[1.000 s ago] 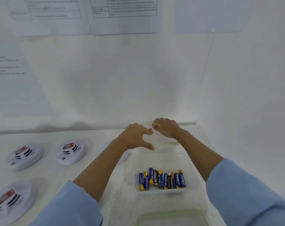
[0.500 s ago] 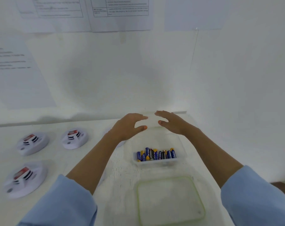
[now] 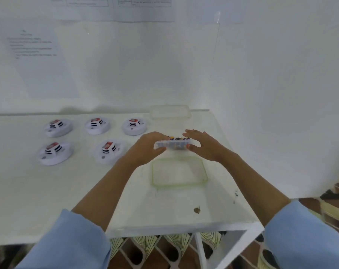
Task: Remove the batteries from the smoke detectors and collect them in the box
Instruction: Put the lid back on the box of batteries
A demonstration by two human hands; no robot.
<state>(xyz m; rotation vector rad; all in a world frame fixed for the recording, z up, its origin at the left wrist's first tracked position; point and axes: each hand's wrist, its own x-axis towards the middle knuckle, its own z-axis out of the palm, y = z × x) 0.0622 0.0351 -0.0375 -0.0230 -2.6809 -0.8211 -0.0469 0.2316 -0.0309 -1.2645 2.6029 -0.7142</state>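
Now both hands grip the clear box point(image 3: 174, 145), one at each end, and it sits between them above the white table point(image 3: 87, 191), near its right side. The left hand point(image 3: 147, 147) clamps the left end with the thumb on the near edge and the fingers curled over the far side; the right hand point(image 3: 203, 145) clamps the right end, its thumb pressed to the near edge and its fingers stretched out flat over the top. The batteries point(image 3: 177, 138) show as a row of blue and yellow bits along the far side of the box, though motion blur hides how many there are. Whether the box touches the table I cannot tell.

Just in front of the box, closer to the person, a clear lid with a green rim point(image 3: 179, 172) lies flat on the table. Another clear container point(image 3: 170, 111) rests at the far edge of the table against the wall.

To the left, five white smoke detectors point(image 3: 106, 151) sit on the table in two rows, three in the far row and two in the near row, each with a red and black part on top. Both forearms are bare below light blue sleeves point(image 3: 67, 243). Printed sheets point(image 3: 40, 61) hang on the wall behind.
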